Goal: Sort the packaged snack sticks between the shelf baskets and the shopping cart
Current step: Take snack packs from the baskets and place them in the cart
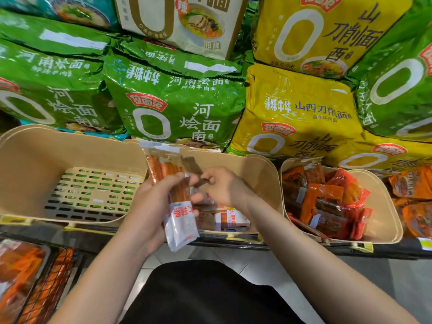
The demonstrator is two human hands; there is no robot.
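- Fingers of my left hand [152, 206] curl round a clear snack-stick pack [171, 195], holding it upright with its white printed end down and the orange sticks showing above my grip.
- Fingers of my right hand [222, 188] pinch a small dark strip [198, 177] that meets the pack's upper right side; whether it is part of the pack I cannot tell.
- Just behind and below both hands sits the middle basket [264, 174], a beige tub on the shelf, with more white-and-orange packs [231, 218] lying flat in its bottom.
- To the left of my left hand stands the left basket [35, 160], its slotted floor bare.
- To the right of my right hand, the right basket [385, 206] is heaped with red and orange snack packets [327, 202].
- Down past my left forearm, the shopping cart [50, 284] shows its dark wire mesh, with orange packets [16, 272] inside it.
- Beyond the baskets, above my hands, green noodle bags [175, 106] and yellow noodle bags [299, 113] are stacked.
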